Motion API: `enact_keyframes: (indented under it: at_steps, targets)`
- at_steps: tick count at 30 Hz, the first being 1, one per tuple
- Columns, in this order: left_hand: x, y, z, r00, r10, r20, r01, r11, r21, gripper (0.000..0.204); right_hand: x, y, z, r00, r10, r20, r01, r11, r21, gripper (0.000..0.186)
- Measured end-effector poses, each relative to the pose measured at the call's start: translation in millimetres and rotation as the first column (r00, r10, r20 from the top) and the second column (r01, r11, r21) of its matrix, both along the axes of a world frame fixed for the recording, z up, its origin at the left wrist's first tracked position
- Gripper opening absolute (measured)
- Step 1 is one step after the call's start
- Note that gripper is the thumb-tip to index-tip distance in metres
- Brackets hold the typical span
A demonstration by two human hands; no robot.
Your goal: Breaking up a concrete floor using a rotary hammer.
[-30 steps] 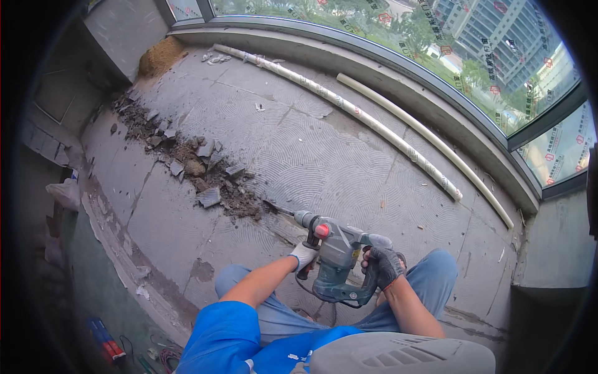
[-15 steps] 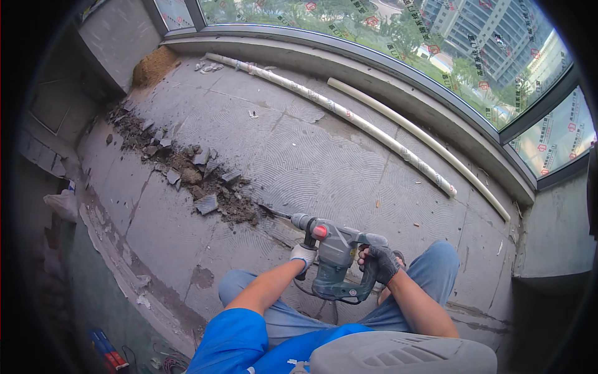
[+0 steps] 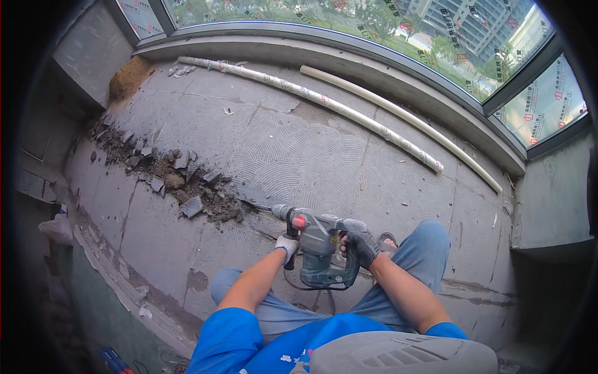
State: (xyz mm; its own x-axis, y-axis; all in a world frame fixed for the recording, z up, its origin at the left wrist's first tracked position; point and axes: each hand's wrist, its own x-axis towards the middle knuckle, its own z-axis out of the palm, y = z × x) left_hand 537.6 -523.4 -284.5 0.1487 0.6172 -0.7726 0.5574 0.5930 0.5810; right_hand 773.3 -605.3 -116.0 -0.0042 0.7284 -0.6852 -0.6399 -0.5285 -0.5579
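Grey-green plastic cases the power hammer [image 3: 319, 244] that I have in both hands, as the head view shows, out in front of my bent knees. My left hand [image 3: 288, 246], in a white glove, is curled round the front side handle; my right hand [image 3: 363, 247], in a dark glove, is wrapped about the rear handle near the trigger side, though I cannot tell whether a finger presses it. From the hammer's nose the chisel bit [image 3: 256, 205] points left, its tip at the near end of a strip of rubble [image 3: 219, 207], dark dirt mixed with broken grey slabs, on the ridged grey floor [image 3: 299, 143]. Beyond, a printed white pipe [image 3: 324, 100] and a plain cream pipe [image 3: 398, 113] lie apart, below the window [image 3: 349, 26]. A sand heap [image 3: 128, 78] sits at the far left.
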Motion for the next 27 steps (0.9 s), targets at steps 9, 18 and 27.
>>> enact_keyframes:
  at_steps: [9, 18, 27]
  targets:
    - [-16, -9, 22, 0.933, 0.172, 0.316, -0.118, 0.976, -0.182, 0.023, -6, 2, 2, 0.991, 0.103, 0.085, -0.102, 0.995, -0.012, 0.025]
    - [-14, 8, 0, 0.981, 0.194, -0.008, -0.193, 0.975, -0.109, 0.072, -1, -6, -33, 0.991, 0.108, -0.075, -0.109, 0.994, -0.007, 0.021]
    - [0, 0, 17, 0.986, 0.163, 0.03, -0.164, 0.985, 0.059, 0.056, 7, -14, -33, 0.997, 0.075, -0.035, -0.074, 0.997, 0.023, 0.024]
